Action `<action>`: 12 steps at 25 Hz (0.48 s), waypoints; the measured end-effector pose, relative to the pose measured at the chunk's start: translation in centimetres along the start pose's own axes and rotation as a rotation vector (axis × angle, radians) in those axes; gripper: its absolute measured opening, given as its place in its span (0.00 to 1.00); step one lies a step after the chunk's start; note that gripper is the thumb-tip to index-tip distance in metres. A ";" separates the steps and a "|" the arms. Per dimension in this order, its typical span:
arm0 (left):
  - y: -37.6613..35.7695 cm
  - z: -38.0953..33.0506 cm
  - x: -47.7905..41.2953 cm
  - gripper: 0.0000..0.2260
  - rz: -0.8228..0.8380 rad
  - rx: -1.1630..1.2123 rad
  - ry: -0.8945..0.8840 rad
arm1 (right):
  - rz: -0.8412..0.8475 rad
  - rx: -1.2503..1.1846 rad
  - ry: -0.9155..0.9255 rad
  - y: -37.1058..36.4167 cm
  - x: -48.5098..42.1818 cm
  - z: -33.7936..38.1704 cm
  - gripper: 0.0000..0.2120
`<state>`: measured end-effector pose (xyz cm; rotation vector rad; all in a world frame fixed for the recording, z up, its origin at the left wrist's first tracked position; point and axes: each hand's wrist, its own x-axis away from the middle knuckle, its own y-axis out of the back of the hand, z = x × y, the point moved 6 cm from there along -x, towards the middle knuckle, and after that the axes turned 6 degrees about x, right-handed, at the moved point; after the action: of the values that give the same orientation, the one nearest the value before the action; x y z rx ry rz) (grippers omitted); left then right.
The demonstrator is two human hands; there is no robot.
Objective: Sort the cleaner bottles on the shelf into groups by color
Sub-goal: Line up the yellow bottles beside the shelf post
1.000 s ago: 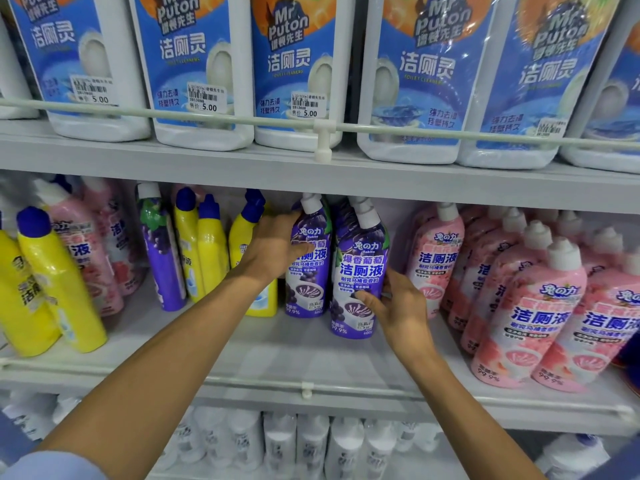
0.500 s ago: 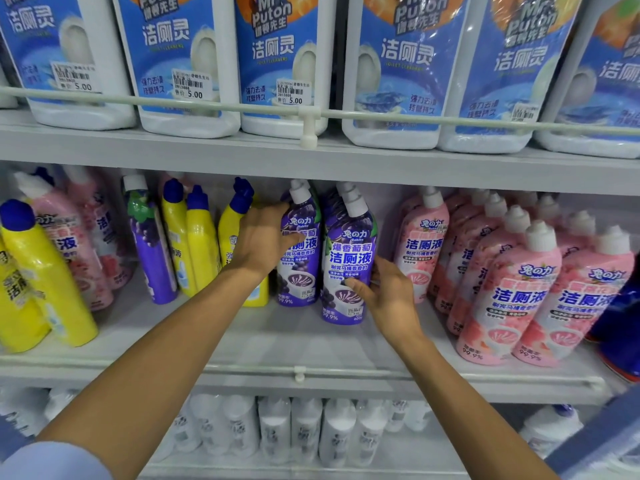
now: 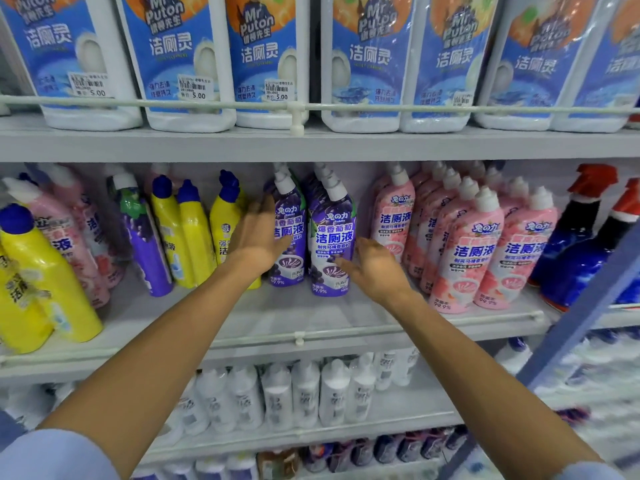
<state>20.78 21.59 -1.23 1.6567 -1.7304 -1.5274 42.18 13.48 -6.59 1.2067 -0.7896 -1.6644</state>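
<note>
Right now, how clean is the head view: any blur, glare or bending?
Head view: both hands smear with motion, left hand worse than right hand; purple bottle label sharp; glare on the white jugs; shelf edge bows from the wide lens; lower right corner blurred.

White jugs with blue labels read "Mr Puton", stickers "5.00"; below them, purple squeeze bottles show "99.9%".

Bare shelf strip open at 6 o'clock of purple bottles. Yellow bottles crowd 9 o'clock; pink bottles block 3 o'clock.
</note>
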 end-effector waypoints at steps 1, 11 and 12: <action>0.1 0.1 0.8 0.31 0.035 0.015 -0.029 | 0.045 0.063 -0.002 0.4 0.7 0.3 0.21; 6.5 0.3 16.6 0.24 0.491 -0.225 -0.221 | 0.243 0.376 0.153 2.6 11.6 11.1 0.36; 7.4 0.7 18.3 0.26 0.471 -0.240 -0.224 | 0.246 0.366 0.176 2.7 12.7 12.8 0.36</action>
<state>10.96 4.63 -3.42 0.9080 -1.7940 -1.6445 29.39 0.59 -4.87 1.4188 -1.1140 -1.2281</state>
